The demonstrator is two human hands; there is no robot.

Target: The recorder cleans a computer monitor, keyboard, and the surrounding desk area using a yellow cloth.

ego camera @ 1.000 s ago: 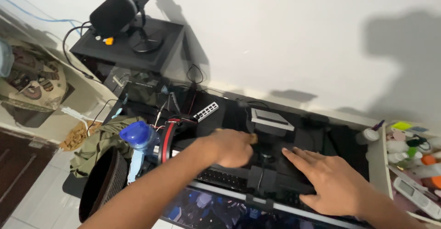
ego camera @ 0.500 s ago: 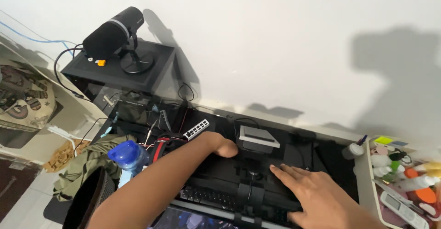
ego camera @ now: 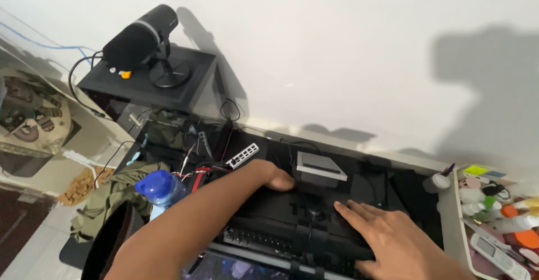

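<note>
Left hand [ego camera: 272,174] and right hand [ego camera: 393,240] press the black case [ego camera: 314,212].

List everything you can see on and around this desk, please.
microphone: one, black, on a stand atop a black box, far left
black box: one, against the wall
water bottle: one, blue cap, left of the forearm
olive cloth: one, bunched at left edge
grey square unit: one, middle of the desk
black keyboard: one, near edge
shelf of small bottles: several, mixed colours, right
left hand: on the dark equipment beside the grey unit
right hand: flat on the black equipment
</note>
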